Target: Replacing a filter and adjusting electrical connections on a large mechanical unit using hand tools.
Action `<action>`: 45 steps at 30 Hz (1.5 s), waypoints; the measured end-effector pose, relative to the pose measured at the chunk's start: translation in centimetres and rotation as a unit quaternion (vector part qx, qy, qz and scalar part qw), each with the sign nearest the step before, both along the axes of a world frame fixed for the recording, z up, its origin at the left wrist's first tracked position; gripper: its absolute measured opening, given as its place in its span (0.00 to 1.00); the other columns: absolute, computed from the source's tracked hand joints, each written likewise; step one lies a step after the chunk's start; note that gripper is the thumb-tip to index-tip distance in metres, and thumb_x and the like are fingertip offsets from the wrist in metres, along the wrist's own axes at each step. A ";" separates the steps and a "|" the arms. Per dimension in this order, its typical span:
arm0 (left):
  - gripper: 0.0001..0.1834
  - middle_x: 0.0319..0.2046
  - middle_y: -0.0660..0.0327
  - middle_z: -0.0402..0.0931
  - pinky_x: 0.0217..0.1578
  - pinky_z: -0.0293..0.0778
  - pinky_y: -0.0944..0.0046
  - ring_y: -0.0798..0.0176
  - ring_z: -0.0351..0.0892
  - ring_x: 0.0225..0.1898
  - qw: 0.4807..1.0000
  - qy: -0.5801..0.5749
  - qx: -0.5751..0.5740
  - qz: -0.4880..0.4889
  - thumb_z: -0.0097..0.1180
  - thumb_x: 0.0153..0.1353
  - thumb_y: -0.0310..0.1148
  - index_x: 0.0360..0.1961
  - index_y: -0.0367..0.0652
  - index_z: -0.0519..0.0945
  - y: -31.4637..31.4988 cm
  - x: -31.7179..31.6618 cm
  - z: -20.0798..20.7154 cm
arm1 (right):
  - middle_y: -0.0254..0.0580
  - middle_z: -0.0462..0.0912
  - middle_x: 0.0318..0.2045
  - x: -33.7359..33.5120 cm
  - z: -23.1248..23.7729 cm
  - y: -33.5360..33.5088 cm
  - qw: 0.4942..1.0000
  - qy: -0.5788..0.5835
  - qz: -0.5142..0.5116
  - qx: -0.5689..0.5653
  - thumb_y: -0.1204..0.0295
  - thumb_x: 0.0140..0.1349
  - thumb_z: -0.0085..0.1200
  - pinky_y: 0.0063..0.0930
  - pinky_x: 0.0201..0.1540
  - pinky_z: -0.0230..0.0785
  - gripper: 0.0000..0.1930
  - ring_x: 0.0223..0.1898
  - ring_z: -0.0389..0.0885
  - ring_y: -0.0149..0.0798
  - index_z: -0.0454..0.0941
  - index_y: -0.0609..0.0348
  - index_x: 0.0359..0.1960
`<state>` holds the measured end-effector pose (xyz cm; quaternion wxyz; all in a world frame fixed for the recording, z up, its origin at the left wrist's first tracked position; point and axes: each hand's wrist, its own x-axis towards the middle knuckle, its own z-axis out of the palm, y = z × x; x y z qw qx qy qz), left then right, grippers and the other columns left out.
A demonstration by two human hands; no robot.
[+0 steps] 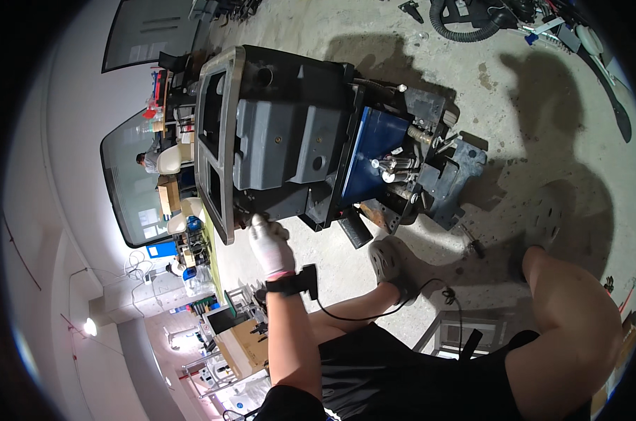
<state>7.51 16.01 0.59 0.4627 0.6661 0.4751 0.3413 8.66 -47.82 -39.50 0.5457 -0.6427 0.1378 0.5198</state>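
My left hand [269,242], in a white glove with a black strap at the wrist, reaches to the lower edge of a large dark grey machine housing [290,144]. Its fingers are curled in beside a small dark part [244,212] on the housing's frame. What they grip, if anything, is too dark to make out. The housing has a metal frame [235,88] with window-like openings and a moulded grey cover inside. A blue panel [374,154] joins its right side, with metal cylinders [395,170] and bare brackets [454,179] beyond it. My right hand is out of view.
My legs and grey clogs [389,263] are close by on the concrete floor. A black cable [360,319] trails from the wrist strap. Dark hoses and machine parts [472,28] lie at the upper right. Chairs [170,160], cluttered benches and another person [148,160] are at the left.
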 end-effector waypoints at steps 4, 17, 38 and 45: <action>0.19 0.24 0.66 0.67 0.28 0.64 0.68 0.70 0.64 0.25 0.985 0.102 0.110 0.083 0.42 0.74 0.46 0.32 0.41 0.70 2.6 0.4 -3.2 | 0.45 0.83 0.37 1.9 -0.4 1.2 1.000 0.014 -0.016 0.009 0.62 0.66 0.52 0.35 0.42 0.73 0.16 0.37 0.80 0.40 0.78 0.64 0.44; 0.18 0.23 0.66 0.62 0.21 0.63 0.69 0.69 0.63 0.22 0.998 -0.027 0.045 -0.020 0.42 0.74 0.48 0.32 0.46 0.68 -0.9 0.1 -3.2 | 0.45 0.82 0.37 8.7 0.0 1.2 0.994 0.008 -0.106 0.003 0.62 0.68 0.51 0.35 0.42 0.73 0.16 0.36 0.79 0.39 0.77 0.65 0.44; 0.13 0.41 0.66 0.78 0.38 0.70 0.65 0.69 0.75 0.37 0.973 -0.198 -0.105 -0.046 0.53 0.69 0.40 0.50 0.48 0.75 0.4 -0.2 0.9 | 0.33 0.73 0.25 21.0 6.7 -9.2 0.966 -0.207 -0.154 0.019 0.65 0.71 0.44 0.31 0.28 0.68 0.12 0.25 0.71 0.30 0.72 0.55 0.29; 0.19 0.39 0.63 0.77 0.45 0.69 0.62 0.66 0.75 0.40 0.987 -0.023 -0.120 -0.104 0.56 0.66 0.50 0.45 0.45 0.78 4.9 -4.6 1.5 | 0.50 0.85 0.35 5.1 1.1 -13.5 0.809 -0.494 0.209 -0.241 0.63 0.67 0.48 0.39 0.37 0.74 0.14 0.38 0.83 0.45 0.82 0.60 0.40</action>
